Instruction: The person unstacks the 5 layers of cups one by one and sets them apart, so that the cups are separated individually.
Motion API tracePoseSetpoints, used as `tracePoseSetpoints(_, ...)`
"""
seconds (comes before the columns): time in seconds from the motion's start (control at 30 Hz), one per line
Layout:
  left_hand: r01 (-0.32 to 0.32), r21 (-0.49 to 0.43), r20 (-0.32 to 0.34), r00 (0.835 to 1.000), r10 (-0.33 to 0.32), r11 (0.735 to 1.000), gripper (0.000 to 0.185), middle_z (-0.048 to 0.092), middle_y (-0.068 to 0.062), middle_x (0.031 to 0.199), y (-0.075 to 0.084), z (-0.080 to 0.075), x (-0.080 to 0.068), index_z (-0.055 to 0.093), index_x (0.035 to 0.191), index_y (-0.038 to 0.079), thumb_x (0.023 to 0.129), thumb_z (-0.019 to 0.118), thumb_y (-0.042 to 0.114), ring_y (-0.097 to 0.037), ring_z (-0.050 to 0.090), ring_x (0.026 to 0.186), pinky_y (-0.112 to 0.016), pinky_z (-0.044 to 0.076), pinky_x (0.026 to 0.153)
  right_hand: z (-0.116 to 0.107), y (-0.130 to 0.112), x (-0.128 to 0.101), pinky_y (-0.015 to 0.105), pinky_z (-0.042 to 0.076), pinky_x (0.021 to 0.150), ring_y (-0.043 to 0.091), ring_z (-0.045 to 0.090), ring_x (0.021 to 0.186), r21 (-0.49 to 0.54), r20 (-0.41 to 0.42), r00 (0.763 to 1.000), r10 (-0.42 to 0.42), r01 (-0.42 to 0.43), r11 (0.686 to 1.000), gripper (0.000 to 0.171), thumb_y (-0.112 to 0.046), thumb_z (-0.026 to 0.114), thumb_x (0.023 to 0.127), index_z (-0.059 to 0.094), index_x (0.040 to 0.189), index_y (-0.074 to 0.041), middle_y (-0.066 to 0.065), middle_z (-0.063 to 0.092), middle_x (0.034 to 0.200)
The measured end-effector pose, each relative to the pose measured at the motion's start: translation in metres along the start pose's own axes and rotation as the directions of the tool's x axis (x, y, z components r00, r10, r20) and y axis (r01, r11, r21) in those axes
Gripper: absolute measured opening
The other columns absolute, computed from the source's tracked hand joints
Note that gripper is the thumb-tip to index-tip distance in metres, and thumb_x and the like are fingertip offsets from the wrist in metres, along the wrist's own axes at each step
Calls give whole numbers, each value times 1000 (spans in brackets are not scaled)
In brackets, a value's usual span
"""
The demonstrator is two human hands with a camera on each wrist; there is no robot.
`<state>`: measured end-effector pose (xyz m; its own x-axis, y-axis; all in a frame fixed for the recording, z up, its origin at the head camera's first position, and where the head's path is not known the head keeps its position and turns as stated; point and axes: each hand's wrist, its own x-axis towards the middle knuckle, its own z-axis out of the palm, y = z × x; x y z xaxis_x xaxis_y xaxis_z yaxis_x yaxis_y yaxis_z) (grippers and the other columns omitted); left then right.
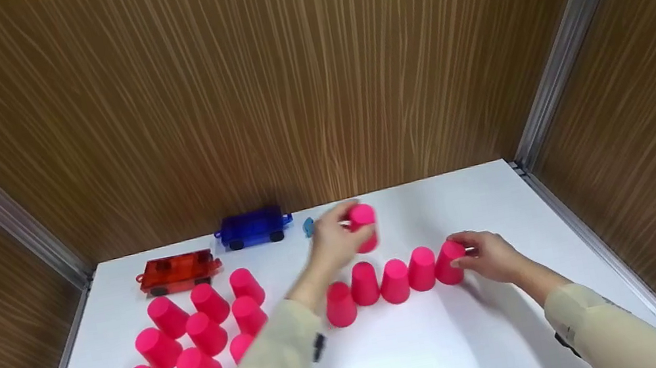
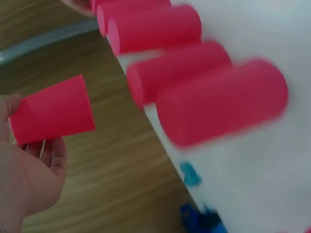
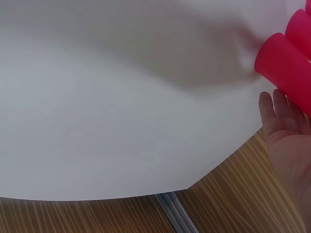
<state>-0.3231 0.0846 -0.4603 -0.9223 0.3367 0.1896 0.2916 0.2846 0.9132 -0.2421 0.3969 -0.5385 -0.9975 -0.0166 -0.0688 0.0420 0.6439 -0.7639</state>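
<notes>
My left hand holds an upside-down pink cup in the air, above and behind a row of several upside-down pink cups on the white table. In the left wrist view, that hand grips the held cup at its rim end, and the row of cups looks blurred. My right hand touches the end cup at the right of the row. In the right wrist view, its fingers lie straight beside that end cup.
A cluster of several more upside-down pink cups stands at the left. Behind it are a red toy car and a blue toy car. A small light-blue object lies near the wood-panel back wall.
</notes>
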Motion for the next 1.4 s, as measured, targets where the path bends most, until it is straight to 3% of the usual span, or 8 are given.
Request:
tracePoseSetpoints(0.1,-21,53,4,1000,21,998,53,71,-12,126,-8,-31,6,66,141,5,91,82,10,-28,68,111,-37,60,93,-1,3,-2,47,60,98,46,67,122,6,-2,1000,4,-4,1000,57,-8,77,98,54,148,6,27,63,137)
tracePoseSetpoints(0.2,0,114,41,999,-5,993,52,72,-12,125,-16,-60,11,67,139,4,90,83,9,-30,68,112,-40,60,96,-1,6,-4,47,59,98,46,67,122,11,-6,1000,3,-3,1000,57,-8,77,98,54,148,7,28,63,137)
tracePoseSetpoints(0.3,51,175,94,993,-68,983,52,71,-10,126,-25,-85,14,66,140,5,91,84,13,-29,66,115,-43,58,98,0,8,-5,47,59,98,45,67,121,13,-13,1000,9,-9,1000,57,-8,77,97,54,148,7,28,63,137)
tracePoseSetpoints(0.43,145,228,145,973,-181,963,55,67,-7,128,-40,-113,16,65,141,11,91,86,19,-29,62,119,-46,57,100,1,9,-5,47,60,97,45,68,120,14,-16,1000,12,-12,1000,57,-8,78,97,55,147,7,28,63,137)
tracePoseSetpoints(0.6,236,268,152,947,-283,934,57,65,-6,131,-57,-138,17,65,140,17,88,89,21,-31,59,124,-48,57,101,2,7,-4,47,60,97,46,68,120,13,-16,1000,1,-1,1000,56,-7,77,97,56,147,6,27,64,136)
tracePoseSetpoints(0.93,311,344,159,911,-381,886,63,65,-3,133,-82,-161,15,68,140,22,82,94,21,-29,58,126,-47,57,101,1,2,-1,46,60,97,45,68,120,7,-10,1000,-1,1,1000,55,-6,77,97,56,147,6,27,64,137)
tracePoseSetpoints(1.1,321,381,170,898,-407,867,67,65,-2,133,-90,-162,11,68,140,24,79,96,21,-29,58,126,-48,57,101,0,2,0,45,60,97,44,68,121,-12,-16,1000,14,-15,1000,56,-7,78,96,57,147,4,26,64,137)
tracePoseSetpoints(1.4,355,374,187,876,-445,857,67,64,-1,135,-103,-158,9,67,139,25,79,96,21,-29,56,128,-52,55,103,0,0,0,44,61,95,44,67,121,-15,-17,1000,20,-20,1000,56,-9,78,97,57,147,3,24,65,137)
